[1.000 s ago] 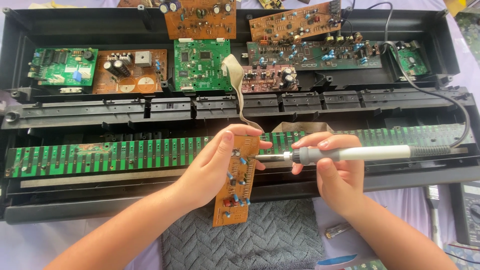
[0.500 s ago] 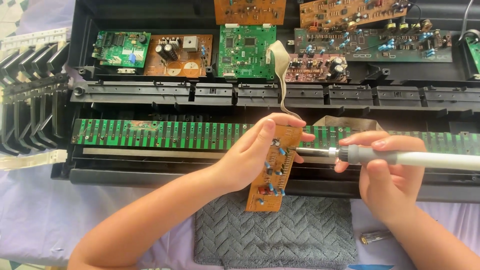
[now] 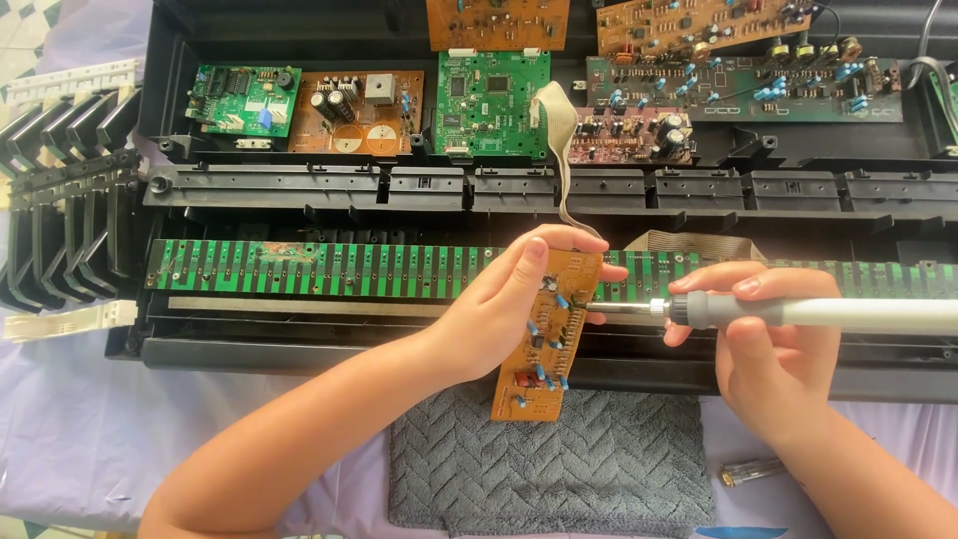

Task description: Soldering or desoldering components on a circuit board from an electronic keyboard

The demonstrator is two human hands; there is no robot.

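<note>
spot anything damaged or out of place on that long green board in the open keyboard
Yes: the long green contact strip has a brownish, scorched-looking patch near its left end, breaking the regular striped pattern. Nothing else on it stands out.

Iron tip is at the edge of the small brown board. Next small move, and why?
Probably ease the soldering iron tip a touch further left onto the joint. The right hand holds the iron level, its tip meeting the right edge of the brown circuit board, which the left hand holds tilted over the grey towel.
</note>
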